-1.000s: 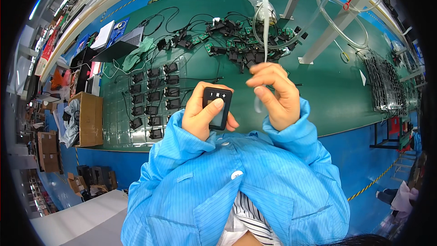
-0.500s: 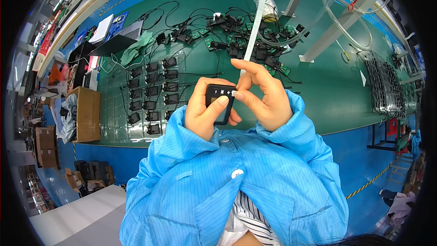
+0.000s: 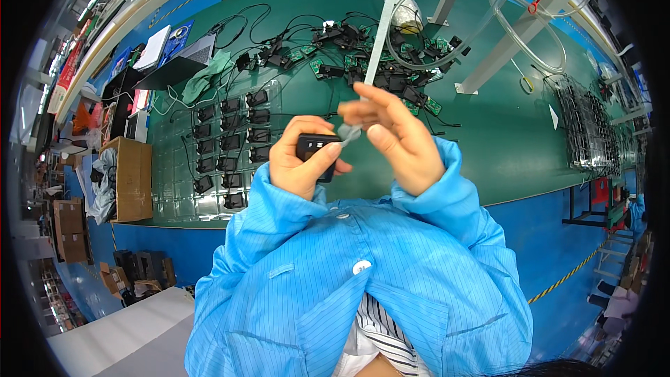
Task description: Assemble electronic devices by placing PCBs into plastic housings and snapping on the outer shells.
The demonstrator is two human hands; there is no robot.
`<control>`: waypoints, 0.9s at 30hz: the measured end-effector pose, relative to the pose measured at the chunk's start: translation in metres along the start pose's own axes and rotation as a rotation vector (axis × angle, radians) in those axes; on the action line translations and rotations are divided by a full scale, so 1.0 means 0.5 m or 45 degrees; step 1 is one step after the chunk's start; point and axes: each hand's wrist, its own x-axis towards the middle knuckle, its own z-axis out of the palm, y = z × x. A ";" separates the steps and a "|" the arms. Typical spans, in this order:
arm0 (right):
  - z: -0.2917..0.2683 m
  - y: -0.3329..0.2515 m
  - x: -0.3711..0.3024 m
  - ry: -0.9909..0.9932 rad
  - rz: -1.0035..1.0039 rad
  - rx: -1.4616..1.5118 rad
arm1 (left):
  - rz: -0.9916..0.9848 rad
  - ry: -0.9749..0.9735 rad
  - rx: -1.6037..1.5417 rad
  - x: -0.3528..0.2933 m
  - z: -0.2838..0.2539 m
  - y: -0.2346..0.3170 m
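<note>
My left hand is closed around a small black handheld device with pale marks along its top face. The thumb lies across the device's front and hides much of it. Just right of the device my right hand has its thumb and fingers apart, with the fingertips smeared by motion. A small blurred greyish, see-through piece shows between the device and the right fingers. What it is, and whether the right fingers touch it, I cannot make out. Behind these fingers a long white strip runs down from the top edge.
Clear trays with rows of black cabled units stand left on the green table. A heap of black units and green circuit boards lies beyond my hands. At right are a metal post, looped clear tubing and stacked trays.
My left hand has moved slightly left with the device. The right thumb has come away from the device's edge and the right fingers have spread. The blurred greyish piece now shows between them.
</note>
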 end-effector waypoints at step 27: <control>0.058 0.131 0.046 0.407 -0.124 0.277 | 0.005 0.521 0.127 -0.142 -0.181 0.001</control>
